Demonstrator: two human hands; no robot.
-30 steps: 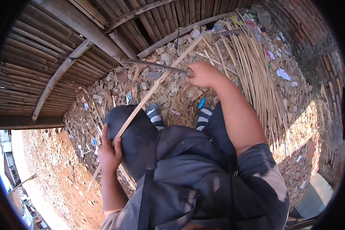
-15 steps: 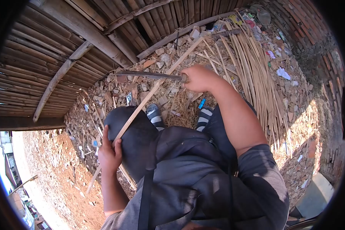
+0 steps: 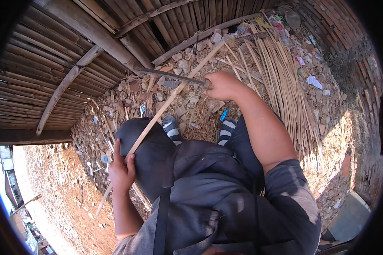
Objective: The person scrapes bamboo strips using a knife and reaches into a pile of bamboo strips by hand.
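Note:
My left hand [image 3: 122, 170] is closed around a long, pale bamboo strip [image 3: 161, 111] and rests by my left knee. The strip slants over that knee and out past my feet, its other end sticking out below my left hand. My right hand [image 3: 222, 86] grips the handle of a machete [image 3: 171, 76]. Its long, dark blade points left and crosses the strip beyond my knees. I cannot tell whether the blade touches the strip.
A heap of split bamboo strips [image 3: 281, 80] lies to the right, near a brick wall [image 3: 361, 51]. A slatted bamboo wall [image 3: 42, 63] stands at the left and front. Rubble and litter cover the ground; a blue lighter-like object [image 3: 224, 114] lies near my right foot.
The machete's blade has tilted, its tip moving up and away from me. My right hand has shifted slightly to the right. My left hand and the strip stay in place.

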